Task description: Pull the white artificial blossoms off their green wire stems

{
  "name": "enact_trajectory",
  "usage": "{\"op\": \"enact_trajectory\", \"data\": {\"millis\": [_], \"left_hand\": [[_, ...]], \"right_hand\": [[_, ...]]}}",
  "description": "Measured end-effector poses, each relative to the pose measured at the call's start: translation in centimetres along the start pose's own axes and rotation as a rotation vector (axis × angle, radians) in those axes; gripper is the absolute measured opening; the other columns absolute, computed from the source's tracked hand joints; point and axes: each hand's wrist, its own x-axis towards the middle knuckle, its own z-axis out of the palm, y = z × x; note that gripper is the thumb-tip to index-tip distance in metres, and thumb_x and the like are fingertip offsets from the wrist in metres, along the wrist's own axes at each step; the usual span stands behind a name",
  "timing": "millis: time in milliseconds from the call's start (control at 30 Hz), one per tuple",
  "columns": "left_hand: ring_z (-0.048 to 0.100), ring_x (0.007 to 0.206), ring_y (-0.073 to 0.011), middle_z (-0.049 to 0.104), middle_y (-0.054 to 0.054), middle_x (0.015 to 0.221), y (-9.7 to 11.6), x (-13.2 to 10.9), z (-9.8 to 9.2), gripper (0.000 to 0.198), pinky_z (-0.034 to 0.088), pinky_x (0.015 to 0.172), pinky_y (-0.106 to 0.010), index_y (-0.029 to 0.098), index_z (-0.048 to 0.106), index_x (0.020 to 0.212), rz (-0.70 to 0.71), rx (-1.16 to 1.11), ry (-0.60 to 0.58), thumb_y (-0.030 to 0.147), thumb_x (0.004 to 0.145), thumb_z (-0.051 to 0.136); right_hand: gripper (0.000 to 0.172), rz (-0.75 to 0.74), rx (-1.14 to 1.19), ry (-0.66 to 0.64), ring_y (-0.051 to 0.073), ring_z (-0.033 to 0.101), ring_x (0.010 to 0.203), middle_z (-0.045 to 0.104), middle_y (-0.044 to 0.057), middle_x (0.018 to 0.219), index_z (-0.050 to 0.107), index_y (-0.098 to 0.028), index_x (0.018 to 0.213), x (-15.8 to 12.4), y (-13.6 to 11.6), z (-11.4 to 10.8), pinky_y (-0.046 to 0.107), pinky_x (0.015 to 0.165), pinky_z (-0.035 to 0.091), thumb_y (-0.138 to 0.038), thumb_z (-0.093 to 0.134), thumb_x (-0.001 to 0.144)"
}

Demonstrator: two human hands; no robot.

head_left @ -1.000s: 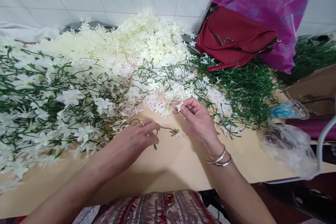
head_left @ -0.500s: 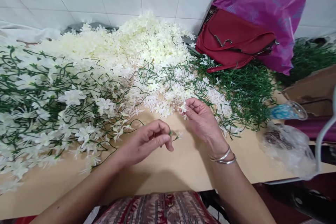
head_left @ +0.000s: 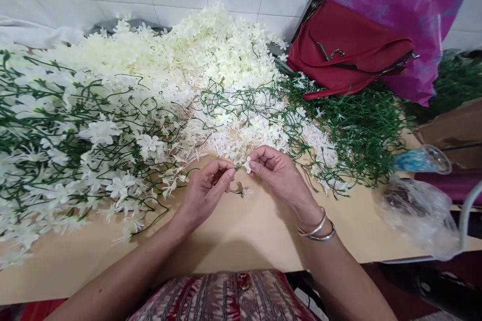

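Observation:
My left hand (head_left: 211, 185) pinches a thin green artificial flower stem (head_left: 238, 167), its tip pointing right. A second short branch of it, ending in white threads (head_left: 245, 192), hangs below my fingers. Between the fingertips of my right hand (head_left: 276, 173) is a small white artificial flower (head_left: 247, 165), which meets the stem's tip or is very close to it. Just beyond my hands lie loose white blossoms (head_left: 259, 133) with thin green stems (head_left: 241, 98) among them. Stems with white flowers on them (head_left: 101, 133) fill the left of the table.
A tall heap of cream blossoms (head_left: 214, 35) lies against the tiled wall. At the right are bare green stems (head_left: 372, 133), a red handbag (head_left: 354, 45), a purple bag (head_left: 410, 5), a clear plastic cup (head_left: 424, 159) and a clear plastic bag (head_left: 422, 215) on the table (head_left: 263, 241).
My hands have come together. The left hand has risen with the stem, and the right has moved left with the white flower, up to the stem's tip. The view has shifted slightly.

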Motion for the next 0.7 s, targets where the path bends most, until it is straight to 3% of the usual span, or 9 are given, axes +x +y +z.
{"op": "enact_trajectory", "data": {"millis": [200, 333, 467, 700], "left_hand": [[0.051, 0.067, -0.0133, 0.062, 0.0, 0.077, 0.63, 0.06, -0.07, 0.018, 0.041, 0.062, -0.026, 0.019, 0.069, 0.095, 0.031, 0.059, 0.016, 0.032, 0.103, 0.06], [0.049, 0.066, -0.0126, 0.059, 0.001, 0.076, 1.02, -0.28, 0.12, 0.019, 0.039, 0.062, -0.026, 0.019, 0.066, 0.093, -0.037, 0.005, -0.033, 0.033, 0.103, 0.059], [0.05, 0.072, -0.0131, 0.059, 0.001, 0.079, 0.82, -0.48, 0.43, 0.02, 0.041, 0.068, -0.026, 0.018, 0.062, 0.091, -0.103, -0.051, -0.053, 0.033, 0.103, 0.057], [0.055, 0.079, -0.0159, 0.064, -0.002, 0.086, 0.22, -0.75, 0.62, 0.024, 0.042, 0.075, -0.031, 0.019, 0.06, 0.092, -0.101, -0.033, -0.033, 0.037, 0.106, 0.052]], "right_hand": [[0.025, 0.051, 0.001, -0.099, 0.012, 0.056, 0.065, 0.063, -0.004, 0.071, 0.071, -0.022, 0.088, -0.02, -0.06, -0.08, 0.028, 0.065, 0.046, -0.043, 0.084, 0.085], [0.02, 0.061, -0.002, -0.15, 0.011, 0.056, 0.067, 0.064, -0.003, 0.073, 0.071, -0.021, 0.087, -0.24, -0.37, -0.27, 0.027, 0.065, 0.046, -0.036, 0.083, 0.085], [0.019, 0.102, -0.026, -0.173, 0.011, 0.057, 0.068, 0.064, -0.003, 0.074, 0.071, -0.021, 0.086, -0.29, -0.23, -0.24, 0.026, 0.066, 0.047, -0.033, 0.085, 0.083], [0.024, 0.133, 0.054, -0.192, 0.012, 0.065, 0.07, 0.068, -0.003, 0.075, 0.071, -0.021, 0.086, 0.0, 0.55, 0.17, 0.028, 0.073, 0.053, -0.039, 0.086, 0.083]]}}
